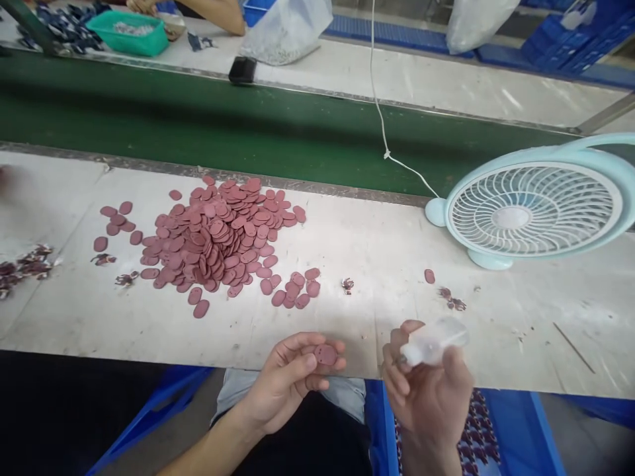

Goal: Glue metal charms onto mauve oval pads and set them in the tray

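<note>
Between the thumb and fingers of my left hand point(292, 377) is a flat oval dark-pink piece point(326, 355) with small holes near one end. My right hand point(429, 390) grips a small translucent squeeze bottle point(436, 340), its tip pointing left toward the oval piece but apart from it. The bottle is a little blurred. Beyond my left hand lies a large heap of the same oval pieces point(213, 238), with several loose ones around it. A small brown-and-white figure-like part point(348, 285) lies on the table past my hands.
A light-blue fan point(536, 205) stands at the right, its white cord point(380, 112) crossing the green belt point(198, 125). More small brown parts point(27, 268) lie at the left. Below my right hand is a blue crate point(520, 423) holding patterned pieces. Across the belt, a person's arm point(213, 13) shows beside a green basket point(131, 33).
</note>
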